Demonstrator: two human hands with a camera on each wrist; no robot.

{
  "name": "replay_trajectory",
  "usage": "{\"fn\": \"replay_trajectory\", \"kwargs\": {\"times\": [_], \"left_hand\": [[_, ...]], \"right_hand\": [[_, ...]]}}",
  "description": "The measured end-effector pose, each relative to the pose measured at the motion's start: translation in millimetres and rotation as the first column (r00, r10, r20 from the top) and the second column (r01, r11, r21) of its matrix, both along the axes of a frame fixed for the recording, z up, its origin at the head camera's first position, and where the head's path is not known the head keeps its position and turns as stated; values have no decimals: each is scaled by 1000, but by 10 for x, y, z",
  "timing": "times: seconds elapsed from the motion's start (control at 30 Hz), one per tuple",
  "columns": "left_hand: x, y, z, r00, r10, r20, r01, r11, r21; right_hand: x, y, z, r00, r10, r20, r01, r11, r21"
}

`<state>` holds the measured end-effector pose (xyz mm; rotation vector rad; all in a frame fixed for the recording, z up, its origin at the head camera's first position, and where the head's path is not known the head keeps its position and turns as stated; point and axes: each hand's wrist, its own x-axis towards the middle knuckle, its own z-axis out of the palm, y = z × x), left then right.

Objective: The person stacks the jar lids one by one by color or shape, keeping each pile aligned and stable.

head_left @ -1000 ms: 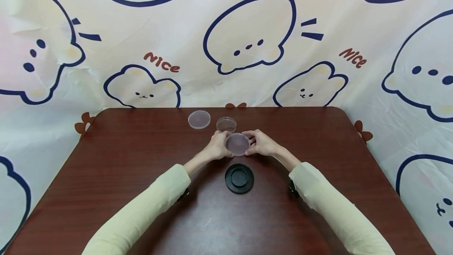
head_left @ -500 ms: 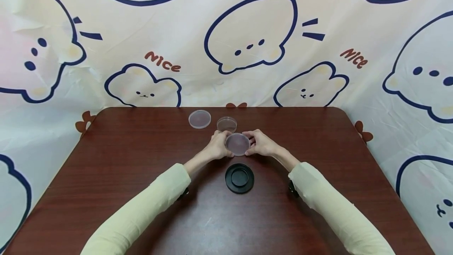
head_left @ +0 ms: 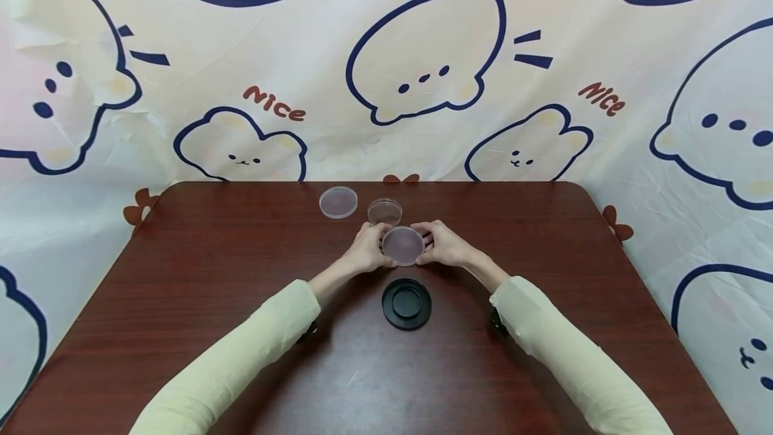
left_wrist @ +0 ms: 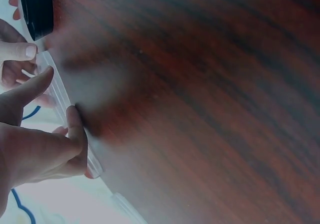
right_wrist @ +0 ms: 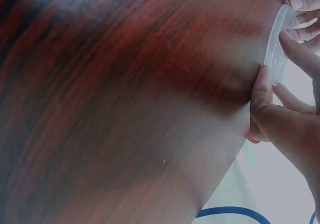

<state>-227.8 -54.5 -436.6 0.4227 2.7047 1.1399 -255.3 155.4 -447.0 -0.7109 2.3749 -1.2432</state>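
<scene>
Both hands hold a clear petri dish (head_left: pixel 403 246) by its rim over the middle of the table. At its left edge, the left hand (head_left: pixel 370 248) grips it with thumb and fingers spread along the side. The right hand (head_left: pixel 443 244) has the opposite edge, thumb toward the front and fingers toward the back. Seen side-on in the left wrist view, the dish (left_wrist: pixel 59 91) lies close to the tabletop. In the right wrist view the right-hand fingertips are right at the dish wall (right_wrist: pixel 275 58). Just in front sits a round black stand (head_left: pixel 406 304) with a raised central ring.
Right behind the held dish is another clear petri dish (head_left: pixel 384 211), partly covered by the left hand. A further clear dish (head_left: pixel 338 202) lies at the back, left of centre. The dark brown table (head_left: pixel 241 254) ends at a cartoon-printed curtain (head_left: pixel 417 146).
</scene>
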Motion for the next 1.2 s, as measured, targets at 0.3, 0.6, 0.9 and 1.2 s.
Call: {"fn": "replay_trajectory", "kwargs": {"times": [0.3, 0.6, 0.9, 1.2], "left_hand": [[1, 7, 14, 1000, 9, 21, -9, 1000, 7], [3, -7, -13, 999, 22, 23, -22, 1000, -1], [5, -4, -18, 999, 9, 47, -10, 999, 31], [37, -74, -46, 1000, 12, 27, -15, 996, 92]], "right_hand": [[19, -11, 13, 1000, -5, -15, 5, 1000, -16], [75, -32, 67, 1000, -14, -21, 14, 1000, 24], [52, 21, 25, 1000, -6, -12, 6, 1000, 10], [38, 8, 42, 999, -37, 21, 36, 999, 35]]}}
